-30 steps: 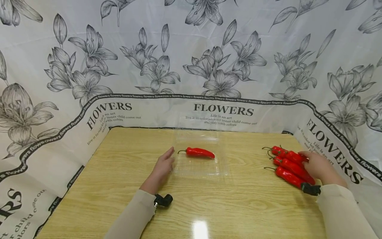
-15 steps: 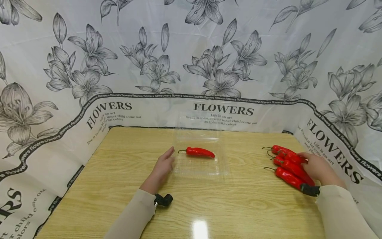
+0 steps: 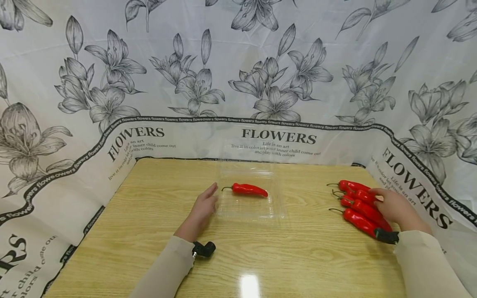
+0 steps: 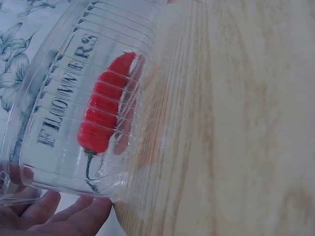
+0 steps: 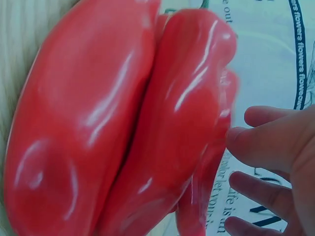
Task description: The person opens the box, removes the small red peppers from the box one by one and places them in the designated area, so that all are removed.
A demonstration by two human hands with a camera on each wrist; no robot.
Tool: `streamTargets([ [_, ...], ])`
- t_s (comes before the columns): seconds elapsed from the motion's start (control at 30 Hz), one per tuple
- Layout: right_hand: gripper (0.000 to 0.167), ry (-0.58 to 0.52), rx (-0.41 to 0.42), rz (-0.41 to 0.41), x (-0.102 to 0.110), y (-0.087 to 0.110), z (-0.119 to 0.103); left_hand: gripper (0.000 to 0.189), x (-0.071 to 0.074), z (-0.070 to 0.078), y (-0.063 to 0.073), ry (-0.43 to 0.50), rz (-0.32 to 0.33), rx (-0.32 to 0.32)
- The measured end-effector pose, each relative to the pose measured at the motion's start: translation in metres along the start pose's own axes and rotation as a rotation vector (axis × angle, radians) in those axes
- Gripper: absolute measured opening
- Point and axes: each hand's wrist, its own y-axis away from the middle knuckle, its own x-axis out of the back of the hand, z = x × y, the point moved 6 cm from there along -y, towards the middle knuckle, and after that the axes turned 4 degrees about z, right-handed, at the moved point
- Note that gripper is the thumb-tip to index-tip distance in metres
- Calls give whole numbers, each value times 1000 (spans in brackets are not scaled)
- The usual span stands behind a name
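Note:
A red pepper (image 3: 249, 190) lies inside a clear plastic clamshell box (image 3: 246, 212) whose lid stands raised behind it. At the box's left side is my left hand (image 3: 203, 207), fingers extended; in the left wrist view its fingertips (image 4: 101, 206) touch the plastic edge. On the right, several red peppers (image 3: 367, 211) lie side by side with their green stems pointing left. My right hand (image 3: 396, 209) reaches over their tip ends, with thumb and forefinger at one of the upper peppers. In the right wrist view the fingers (image 5: 261, 189) are spread beside the peppers, none visibly wrapped round one.
The wooden table (image 3: 298, 256) carries the box near its middle. White flower-printed cloth (image 3: 279, 140) closes in the back and both sides, near the peppers on the right. Small black devices (image 3: 204, 249) sit on both wrists.
One of the upper peppers in the pile has shifted slightly left at its stem. My right hand has moved a little left. The left hand and the box have stayed put.

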Motion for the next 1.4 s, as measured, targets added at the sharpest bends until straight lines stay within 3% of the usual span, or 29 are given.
streamTargets([
  [0.23,46,10,40,21,8,-3,-21,55,0,2,0,5,6,-6],
  [0.7,41,21,200,110,12,-16,-79,54,1,0,0,28,24,-9],
  [0.87,42,-12,249,102,9,-17,-107,56,2,1,1,7,33,-31],
  [1.1,42,-10,298,95,0,-22,-140,55,3,2,3,27,46,6],
  [1.4,43,-6,360,115,-10,-29,-183,55,4,-2,1,6,53,6],
])
